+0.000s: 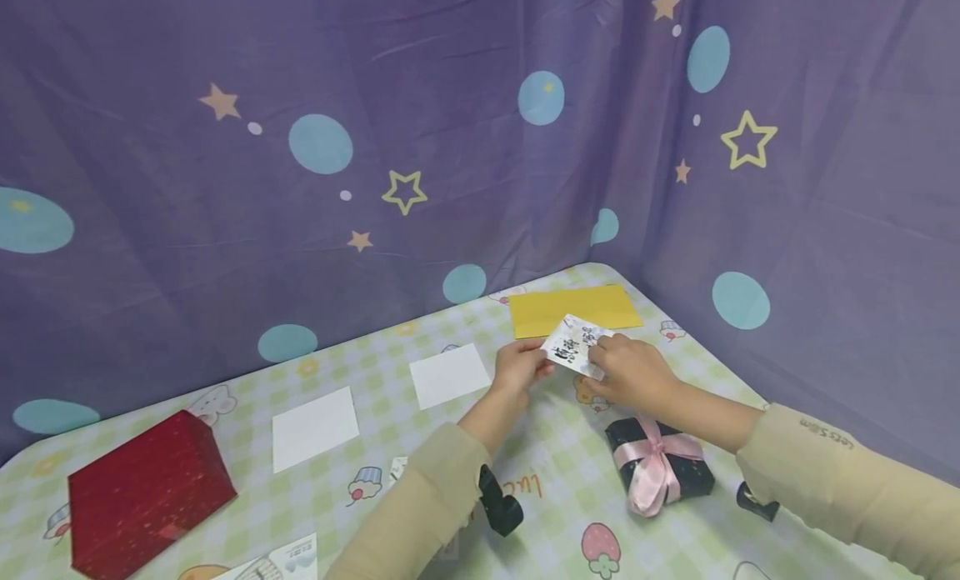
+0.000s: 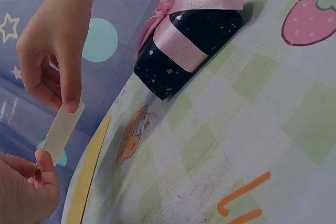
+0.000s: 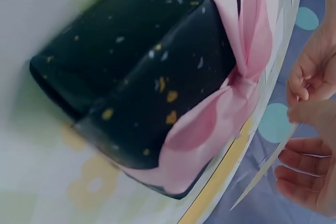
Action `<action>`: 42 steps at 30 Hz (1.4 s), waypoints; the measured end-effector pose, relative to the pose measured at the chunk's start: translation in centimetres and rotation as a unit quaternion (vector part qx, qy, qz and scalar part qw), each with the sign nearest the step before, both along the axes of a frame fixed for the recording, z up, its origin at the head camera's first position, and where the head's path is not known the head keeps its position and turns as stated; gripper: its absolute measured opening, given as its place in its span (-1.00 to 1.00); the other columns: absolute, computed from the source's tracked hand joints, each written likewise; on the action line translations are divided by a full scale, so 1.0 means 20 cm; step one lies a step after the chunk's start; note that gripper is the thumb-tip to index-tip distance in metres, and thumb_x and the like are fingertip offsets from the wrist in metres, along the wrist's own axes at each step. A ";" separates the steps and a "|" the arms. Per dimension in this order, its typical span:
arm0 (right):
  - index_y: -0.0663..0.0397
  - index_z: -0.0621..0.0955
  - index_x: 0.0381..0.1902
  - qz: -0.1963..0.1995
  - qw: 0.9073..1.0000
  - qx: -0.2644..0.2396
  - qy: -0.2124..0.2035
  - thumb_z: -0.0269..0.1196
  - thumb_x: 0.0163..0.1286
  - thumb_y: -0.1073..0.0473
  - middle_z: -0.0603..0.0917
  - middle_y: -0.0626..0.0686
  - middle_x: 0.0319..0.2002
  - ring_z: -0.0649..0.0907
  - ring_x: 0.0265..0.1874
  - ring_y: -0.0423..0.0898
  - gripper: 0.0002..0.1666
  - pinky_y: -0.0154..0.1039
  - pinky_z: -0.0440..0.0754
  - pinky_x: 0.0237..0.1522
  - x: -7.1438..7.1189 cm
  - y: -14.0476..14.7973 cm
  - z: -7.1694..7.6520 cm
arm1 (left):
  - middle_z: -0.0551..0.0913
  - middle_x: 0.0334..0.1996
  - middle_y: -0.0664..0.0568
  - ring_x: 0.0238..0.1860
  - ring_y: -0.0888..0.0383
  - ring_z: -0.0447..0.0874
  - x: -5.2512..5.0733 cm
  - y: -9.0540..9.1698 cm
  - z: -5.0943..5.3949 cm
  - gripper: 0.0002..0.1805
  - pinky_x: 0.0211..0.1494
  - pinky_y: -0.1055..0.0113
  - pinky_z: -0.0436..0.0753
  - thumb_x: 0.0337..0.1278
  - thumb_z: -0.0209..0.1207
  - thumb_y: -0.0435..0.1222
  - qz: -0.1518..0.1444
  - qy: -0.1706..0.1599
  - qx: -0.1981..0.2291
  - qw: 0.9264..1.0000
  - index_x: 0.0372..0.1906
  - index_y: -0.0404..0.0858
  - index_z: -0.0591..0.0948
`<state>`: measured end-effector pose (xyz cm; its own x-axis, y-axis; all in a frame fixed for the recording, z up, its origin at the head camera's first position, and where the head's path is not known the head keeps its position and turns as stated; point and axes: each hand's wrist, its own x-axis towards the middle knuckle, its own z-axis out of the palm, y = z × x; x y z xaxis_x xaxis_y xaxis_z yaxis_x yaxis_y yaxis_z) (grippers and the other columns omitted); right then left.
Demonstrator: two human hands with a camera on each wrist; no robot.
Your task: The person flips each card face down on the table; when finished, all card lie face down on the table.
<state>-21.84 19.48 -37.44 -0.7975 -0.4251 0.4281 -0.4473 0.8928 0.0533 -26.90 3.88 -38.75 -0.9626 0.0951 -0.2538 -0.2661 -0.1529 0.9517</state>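
Note:
A small white card (image 1: 573, 347) with black brush-style characters is held up above the table between both hands. My left hand (image 1: 521, 365) pinches its left edge between thumb and fingers. At the opposite side, my right hand (image 1: 633, 370) grips the card, its fingers covering part of the writing. In the left wrist view the card (image 2: 64, 132) shows a plain pale side, with a thumb at each end. Below the right forearm sits a black speckled gift box (image 1: 693, 472) tied with a pink ribbon bow (image 1: 651, 472); the right wrist view shows this box (image 3: 157, 77) close up.
Yellow paper (image 1: 547, 309) lies behind the hands. Two blank white cards, one nearer the middle (image 1: 450, 376) and one farther left (image 1: 315, 428), rest on the checked tablecloth (image 1: 555, 538). A red box (image 1: 150, 497) stands left; a printed card (image 1: 288, 561) lies at the front edge. Purple curtains (image 1: 450, 105) hang behind.

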 end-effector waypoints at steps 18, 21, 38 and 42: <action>0.12 0.42 -0.71 0.047 0.986 -0.022 0.160 0.22 -0.11 0.41 0.35 -0.04 -0.75 0.35 -0.76 -0.14 -0.80 -0.36 0.24 -0.81 0.00 0.01 0.06 | 0.57 -0.21 -0.14 -0.35 0.11 0.57 0.01 0.01 0.04 -0.69 -0.37 0.41 0.58 0.15 0.03 -0.29 -0.017 0.048 -0.007 0.999 -0.07 -0.40 0.53; 0.11 0.50 -0.65 0.034 0.991 -0.070 0.113 0.26 -0.08 0.38 0.44 -0.06 -0.70 0.40 -0.73 -0.19 -0.86 -0.39 0.30 -0.79 0.02 0.01 0.08 | 0.59 -0.26 -0.08 -0.43 0.21 0.52 0.00 0.01 0.04 -0.74 -0.41 0.44 0.56 0.12 0.07 -0.32 -0.008 0.093 -0.034 0.995 -0.12 -0.36 0.57; 0.26 0.58 -0.41 -0.071 0.887 -0.407 -0.207 0.24 0.17 0.19 0.62 0.09 -0.51 0.58 -0.54 -0.10 -0.81 -0.27 0.54 -0.48 -0.02 0.14 0.15 | 0.52 -0.22 -0.08 -0.23 0.06 0.48 -0.08 -0.06 -0.03 -0.77 -0.27 0.38 0.52 -0.06 0.21 -0.34 0.082 0.151 -0.155 0.973 -0.23 -0.33 0.59; 0.31 0.55 -0.32 -0.086 0.848 -0.453 -0.261 0.21 0.20 0.13 0.62 0.08 -0.47 0.59 -0.45 -0.01 -0.71 -0.22 0.60 -0.35 -0.03 0.17 0.15 | 0.57 -0.32 -0.07 -0.27 -0.01 0.57 -0.09 -0.09 -0.04 -0.73 -0.32 0.39 0.58 0.00 0.18 -0.37 0.057 0.125 -0.115 0.984 -0.15 -0.38 0.55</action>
<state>-22.51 22.78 -34.41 -0.9957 0.0322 0.0866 -0.0575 0.5171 -0.8540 -28.67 2.11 -39.61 -0.9988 -0.0486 -0.0104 -0.0132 0.0583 0.9982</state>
